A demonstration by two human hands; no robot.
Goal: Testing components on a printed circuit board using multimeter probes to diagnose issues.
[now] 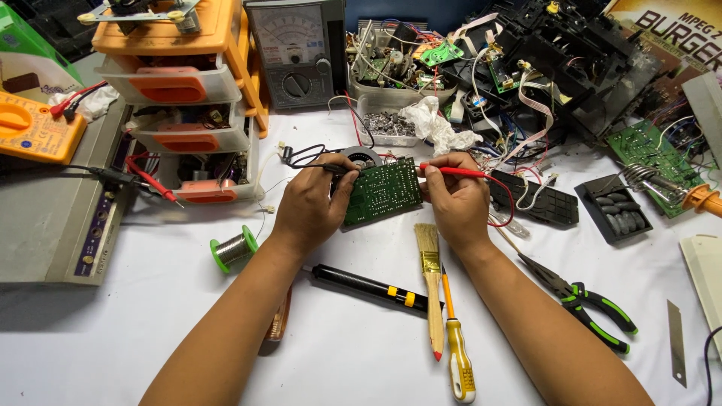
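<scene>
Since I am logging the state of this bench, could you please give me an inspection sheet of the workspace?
Surface: white cloth-covered table, crowded at the back.
Job's things: green printed circuit board, held between both hands; black test probe; red test probe.
Clutter: wooden paintbrush, yellow-handled screwdriver, black desoldering pump, green solder spool, green-handled pliers.
Grippers: left hand grips the black probe; right hand grips the red probe.
Cables: red probe lead loops beside the right hand.
Surroundings: orange drawer unit, grey analogue meter, heap of dismantled electronics.
</scene>
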